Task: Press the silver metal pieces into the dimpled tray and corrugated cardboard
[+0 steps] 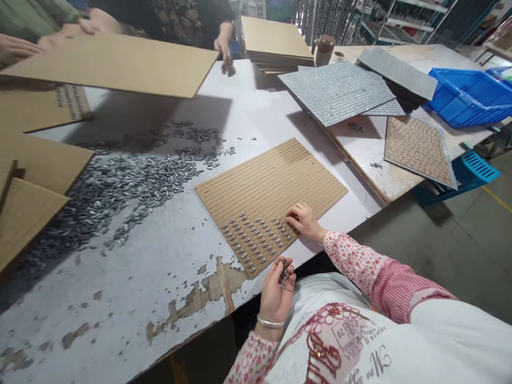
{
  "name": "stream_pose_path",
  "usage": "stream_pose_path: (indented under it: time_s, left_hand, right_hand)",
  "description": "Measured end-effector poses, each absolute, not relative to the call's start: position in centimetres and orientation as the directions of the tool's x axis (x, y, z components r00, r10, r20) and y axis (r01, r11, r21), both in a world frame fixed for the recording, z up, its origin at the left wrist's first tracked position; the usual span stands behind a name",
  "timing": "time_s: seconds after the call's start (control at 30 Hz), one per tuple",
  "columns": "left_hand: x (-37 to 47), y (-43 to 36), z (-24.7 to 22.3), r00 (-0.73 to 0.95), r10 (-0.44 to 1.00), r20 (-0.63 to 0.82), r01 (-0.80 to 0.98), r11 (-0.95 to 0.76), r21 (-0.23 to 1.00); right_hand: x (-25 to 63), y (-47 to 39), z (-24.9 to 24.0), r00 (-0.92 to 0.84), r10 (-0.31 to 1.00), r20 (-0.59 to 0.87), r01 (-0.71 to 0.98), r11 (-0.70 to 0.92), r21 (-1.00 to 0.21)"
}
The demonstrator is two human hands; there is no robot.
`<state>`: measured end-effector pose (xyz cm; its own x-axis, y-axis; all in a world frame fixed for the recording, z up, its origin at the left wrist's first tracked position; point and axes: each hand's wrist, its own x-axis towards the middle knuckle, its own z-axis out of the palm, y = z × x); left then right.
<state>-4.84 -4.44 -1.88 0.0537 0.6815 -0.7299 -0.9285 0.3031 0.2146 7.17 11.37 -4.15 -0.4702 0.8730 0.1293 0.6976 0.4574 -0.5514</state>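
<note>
A grooved brown board [276,176] lies at an angle on the white table in front of me. Small grey spindle-shaped metal pieces [256,238] sit in rows along its grooves, at the end nearest me. My left hand [279,288], palm up at the board's near corner, is curled around several of the same pieces [284,269]. Over the board's near right part, my right hand [304,220] rests with fingertips pinched together beside the last pieces in the rows. What its fingertips hold, if anything, is hidden.
Left of the board spreads a big heap of loose metal pieces [132,181]. Across the table, people hold a large brown board [116,61] above the surface. Grey ridged panels [340,90], a patterned panel [418,144] and a blue crate [472,96] are at right.
</note>
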Motion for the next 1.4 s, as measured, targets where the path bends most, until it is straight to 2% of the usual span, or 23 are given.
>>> stream_pose_path:
  time_s: [0.23,0.5,0.6,0.67,0.73,0.83,0.9,1.0,1.13,1.2,1.3,1.4]
  left_hand:
    - [-5.4,-5.0,-1.9,0.024,0.682,-0.731,-0.932,0.279,0.230]
    - [-5.4,-5.2,-1.4,0.007,0.690,-0.723,-0.933,0.264,0.243]
    - [-5.7,-5.2,-1.2,-0.050,0.681,-0.731,-0.931,0.233,0.280]
    - [-6.0,-5.2,-1.0,-0.083,0.669,-0.739,-0.929,0.215,0.299]
    - [-6.4,-5.2,-0.9,-0.108,0.652,-0.750,-0.933,0.194,0.303]
    - [-6.7,-5.0,-0.8,-0.113,0.661,-0.741,-0.947,0.154,0.282]
    - [-6.9,-4.9,-0.8,-0.094,0.689,-0.719,-0.956,0.138,0.258]
    - [-7.1,-4.8,-0.5,-0.105,0.695,-0.711,-0.958,0.120,0.259]
    - [-7.6,-4.8,0.3,-0.121,0.686,-0.718,-0.954,0.120,0.276]
    - [-7.9,-4.9,0.6,-0.081,0.688,-0.721,-0.954,0.156,0.256]
    - [-8.1,-5.0,0.7,-0.040,0.640,-0.768,-0.955,0.200,0.217]
    - [-8.2,-5.0,0.5,-0.024,0.635,-0.772,-0.968,0.177,0.176]
  right_hand:
    - [9.4,11.5,-4.7,-0.528,0.824,0.204,0.719,0.562,-0.409]
    - [9.4,9.2,-5.6,-0.644,0.736,0.209,0.633,0.666,-0.395]
    - [8.8,8.4,-4.6,-0.597,0.777,0.200,0.634,0.609,-0.476]
    - [8.0,7.8,-3.4,-0.556,0.809,0.190,0.601,0.549,-0.580]
    - [6.9,7.2,-2.0,-0.609,0.780,0.146,0.466,0.500,-0.730]
    - [5.0,6.0,-0.4,-0.775,0.629,0.058,0.213,0.346,-0.914]
    - [3.9,5.4,0.0,-0.811,0.585,0.014,0.150,0.231,-0.961]
    - [3.0,5.4,-0.2,-0.807,0.589,-0.046,0.138,0.112,-0.984]
    - [2.4,7.5,-1.2,-0.651,0.740,-0.168,0.189,-0.056,-0.980]
    - [2.2,8.8,-1.8,-0.554,0.818,-0.158,0.226,-0.035,-0.973]
    - [1.7,10.3,-2.5,-0.528,0.844,-0.097,0.364,0.122,-0.923]
    - [1.3,10.6,-3.2,-0.586,0.810,-0.021,0.527,0.361,-0.769]
